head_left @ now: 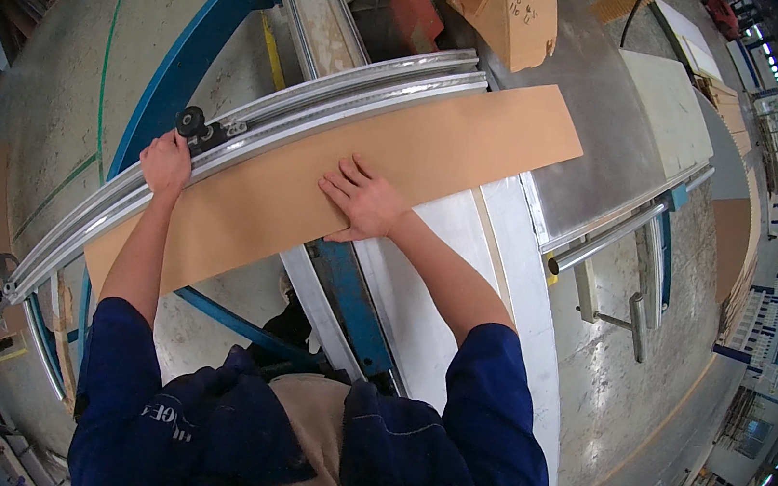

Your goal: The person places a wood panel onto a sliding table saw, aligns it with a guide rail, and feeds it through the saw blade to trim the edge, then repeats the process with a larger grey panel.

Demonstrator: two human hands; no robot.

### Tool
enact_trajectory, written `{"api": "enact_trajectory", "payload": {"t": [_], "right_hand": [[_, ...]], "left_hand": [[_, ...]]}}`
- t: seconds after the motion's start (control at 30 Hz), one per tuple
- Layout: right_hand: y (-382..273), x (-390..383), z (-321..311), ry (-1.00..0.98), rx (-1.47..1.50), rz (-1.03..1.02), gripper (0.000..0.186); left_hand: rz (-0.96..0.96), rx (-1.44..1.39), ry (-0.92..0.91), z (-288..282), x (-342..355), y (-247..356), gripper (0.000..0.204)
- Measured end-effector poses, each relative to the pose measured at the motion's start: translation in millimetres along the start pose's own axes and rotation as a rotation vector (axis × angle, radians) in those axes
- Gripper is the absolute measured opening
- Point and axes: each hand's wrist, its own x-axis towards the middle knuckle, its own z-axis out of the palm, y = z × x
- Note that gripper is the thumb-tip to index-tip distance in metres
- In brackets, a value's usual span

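Left hand (166,162): here, fingers curled at the aluminium fence (378,96), right by the black knob (191,122); can't tell how firmly they close.
Right hand (364,206): open, fingers spread flat on the brown board (285,182).
Board's line: long axis slants lower left to upper right, alongside the fence.
Board's ends: right one over the grey table (607,124), left one out past the white table's (452,246) left edge.

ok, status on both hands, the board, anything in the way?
Left hand on the metal rail, beside black knob. Right hand spread on brown board. Board lying along rail; nothing visible stacked on it.
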Motion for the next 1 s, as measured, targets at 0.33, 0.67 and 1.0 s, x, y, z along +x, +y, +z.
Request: {"api": "enact_trajectory", "payload": {"t": [0.33, 0.67, 1.0], "right_hand": [[32.2, 11.5, 17.9, 0.084, 0.099, -0.101, 0.087], [62.3, 34.0, 39.7, 0.055, 0.099, -0.125, 0.085], [81.6, 55.6, 61.6, 0.002, 0.163, -0.08, 0.082]], "left_hand": [[-0.013, 0.044, 0.085, 21.5, 13.9, 3.2, 0.04], [-0.032, 0.005, 0.082, 46.4, 40.6, 3.8, 0.049], [-0.057, -0.05, 0.009, 63.7, 62.3, 3.0, 0.053]]}}
